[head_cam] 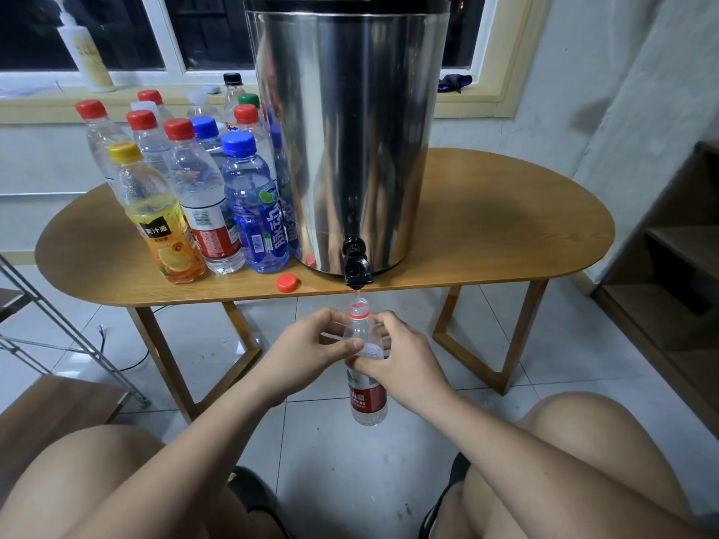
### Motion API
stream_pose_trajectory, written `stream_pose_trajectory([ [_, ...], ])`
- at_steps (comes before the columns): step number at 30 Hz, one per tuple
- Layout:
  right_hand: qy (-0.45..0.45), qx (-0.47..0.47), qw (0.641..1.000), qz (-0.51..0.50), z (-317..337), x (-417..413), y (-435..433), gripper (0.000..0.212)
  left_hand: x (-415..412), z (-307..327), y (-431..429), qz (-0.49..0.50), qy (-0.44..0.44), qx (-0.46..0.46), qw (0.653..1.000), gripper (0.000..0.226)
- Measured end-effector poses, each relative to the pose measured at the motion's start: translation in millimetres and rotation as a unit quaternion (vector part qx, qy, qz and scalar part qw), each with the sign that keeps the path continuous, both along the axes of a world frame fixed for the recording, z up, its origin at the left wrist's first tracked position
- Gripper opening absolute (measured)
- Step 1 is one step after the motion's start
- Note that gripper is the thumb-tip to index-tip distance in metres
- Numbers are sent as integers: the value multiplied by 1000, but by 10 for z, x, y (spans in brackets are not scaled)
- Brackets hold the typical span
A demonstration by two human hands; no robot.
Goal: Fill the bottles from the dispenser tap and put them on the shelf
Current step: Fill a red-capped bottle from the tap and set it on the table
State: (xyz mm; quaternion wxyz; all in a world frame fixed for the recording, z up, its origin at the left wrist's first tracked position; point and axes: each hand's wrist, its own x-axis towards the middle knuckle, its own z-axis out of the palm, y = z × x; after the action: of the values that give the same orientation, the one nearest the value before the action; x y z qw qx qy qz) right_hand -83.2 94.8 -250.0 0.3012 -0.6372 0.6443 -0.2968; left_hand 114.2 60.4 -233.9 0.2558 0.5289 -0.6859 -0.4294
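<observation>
1. Surroundings. A steel dispenser (350,130) stands on an oval wooden table (486,227). Its black tap (356,266) overhangs the table's front edge. Left of the drum stands a tight group of capped bottles (194,180), with red, blue, yellow, green and black caps. An orange-labelled juice bottle (155,215) and a blue-labelled bottle (253,200) stand at the front of the group. A loose red cap (287,283) lies on the table just left of the tap.
2. Periphery. A pump bottle (83,48) stands on the windowsill. A metal rack (78,344) is at the left and a wooden shelf (669,247) at the right. My bare knees frame the bottom of the view.
3. Obstruction. My own hands cover the middle of the held bottle (365,398), so only its neck and lower part show.
4. Position. The bottle hangs in front of the table, below its edge, over the tiled floor and between my knees. Its mouth is directly beneath the tap, close but apart from it.
5. Appearance. It is clear plastic and uncapped, with a red ring at the neck and a red-and-white label low on the body. A short thread of water shows at the spout.
6. Grip. My left hand (307,352) curls its fingers round the bottle's shoulder, thumb on the near side. My right hand (404,363) wraps the body just above the label, thumb lying across the front.
7. Orientation. The long axis runs nearly vertical, with the mouth up toward the spout and the base down toward the floor. The top leans slightly left in this view.
</observation>
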Motion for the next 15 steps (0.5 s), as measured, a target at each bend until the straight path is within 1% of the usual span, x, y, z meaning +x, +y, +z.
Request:
stream_pose_trajectory([
  [15,8,-9,1000,-3,-24,-8,-6,68,-25,-40,-5,-4,-11,-18,1000,40],
])
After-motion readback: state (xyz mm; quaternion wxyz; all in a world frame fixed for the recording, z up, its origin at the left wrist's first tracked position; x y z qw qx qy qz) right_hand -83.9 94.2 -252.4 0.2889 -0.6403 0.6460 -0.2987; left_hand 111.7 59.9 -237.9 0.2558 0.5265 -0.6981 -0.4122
